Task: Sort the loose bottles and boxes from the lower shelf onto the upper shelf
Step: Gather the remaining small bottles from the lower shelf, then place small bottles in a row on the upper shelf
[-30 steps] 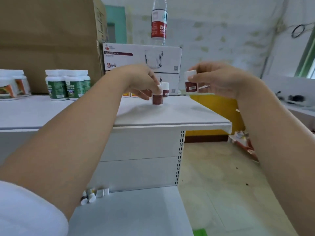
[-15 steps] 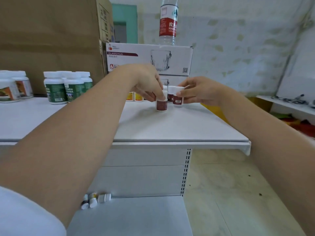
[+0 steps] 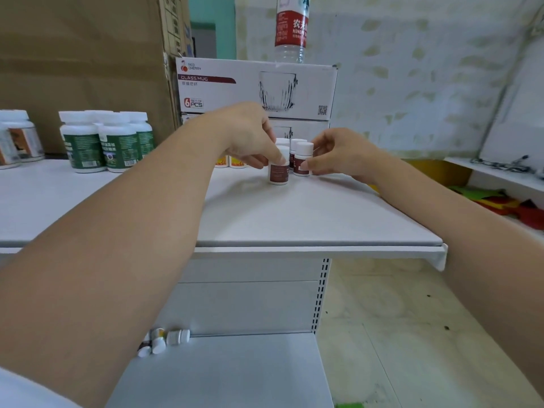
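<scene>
A white sleeve (image 3: 17, 390) fills the bottom left corner, and both bare forearms reach forward from it and from the right edge. Below them lies the lower shelf (image 3: 235, 372). A few small loose bottles (image 3: 164, 341) lie on their sides at its back left, partly hidden by the left arm.

Above it, the upper shelf (image 3: 294, 219) carries the sorted goods. Toward its back, the left hand (image 3: 250, 136) comes down from above onto the front bottle (image 3: 278, 169), a small white one with a brown label. The thumb and curled fingers grip it near the cap, and it stands upright on the shelf. Just beside it to the right, the right hand (image 3: 338, 154) pinches the second bottle (image 3: 303, 160) of the same kind, thumb on the label and a finger curled by the cap. This one also stands upright on the shelf.

Just behind these two stand more brown-label bottles (image 3: 294, 145). Yellow-label bottles (image 3: 232, 161) show under the left hand. Well to the left is a cluster of green bottles (image 3: 103, 142).

At the back, two mug boxes (image 3: 256, 86) are stacked, with a water bottle (image 3: 291, 28) upright on top. A big carton (image 3: 82, 60) stands to their left.
</scene>
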`<state>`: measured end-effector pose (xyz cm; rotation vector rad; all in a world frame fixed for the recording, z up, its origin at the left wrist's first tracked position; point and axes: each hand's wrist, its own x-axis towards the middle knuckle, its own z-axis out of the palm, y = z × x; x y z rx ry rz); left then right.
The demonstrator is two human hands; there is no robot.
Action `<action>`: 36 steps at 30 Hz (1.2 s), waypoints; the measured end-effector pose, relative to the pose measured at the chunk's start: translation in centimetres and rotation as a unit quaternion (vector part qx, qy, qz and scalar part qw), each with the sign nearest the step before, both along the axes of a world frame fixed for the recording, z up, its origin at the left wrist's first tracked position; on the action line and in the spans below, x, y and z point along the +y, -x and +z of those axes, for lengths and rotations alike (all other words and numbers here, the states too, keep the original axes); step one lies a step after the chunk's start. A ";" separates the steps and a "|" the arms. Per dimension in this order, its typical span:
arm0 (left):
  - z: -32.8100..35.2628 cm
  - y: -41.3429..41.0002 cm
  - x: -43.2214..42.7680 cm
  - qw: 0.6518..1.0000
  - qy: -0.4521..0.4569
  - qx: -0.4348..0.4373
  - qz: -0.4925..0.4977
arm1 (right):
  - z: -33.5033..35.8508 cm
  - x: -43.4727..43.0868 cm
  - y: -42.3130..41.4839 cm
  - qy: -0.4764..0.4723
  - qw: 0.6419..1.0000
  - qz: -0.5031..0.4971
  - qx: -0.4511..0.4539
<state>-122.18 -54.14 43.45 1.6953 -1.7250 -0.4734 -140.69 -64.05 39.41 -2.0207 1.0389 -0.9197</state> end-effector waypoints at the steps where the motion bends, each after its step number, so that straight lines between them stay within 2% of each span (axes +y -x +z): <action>1: 0.0 0.0 0.0 1.000 0.003 -0.001 0.002 | 0.0 0.0 0.0 0.002 1.000 -0.003 0.001; 14: -1.0 0.5 -0.2 0.997 0.055 -0.032 0.037 | 0.1 0.5 0.1 0.014 0.998 -0.054 0.039; 22: -1.8 0.5 0.0 0.996 0.051 -0.048 0.047 | 1.8 3.3 1.8 0.005 0.987 -0.041 0.158; 27: -0.7 0.2 1.7 0.984 0.006 -0.168 0.063 | 3.5 8.0 2.6 0.044 0.971 -0.063 0.228; 32: -0.1 -1.5 6.0 0.959 -0.027 -0.279 0.033 | 3.6 13.1 1.3 0.109 0.945 -0.108 0.290; 36: -0.6 -5.0 10.4 0.950 0.005 -0.308 0.047 | 3.0 16.3 0.7 0.124 0.927 -0.155 0.318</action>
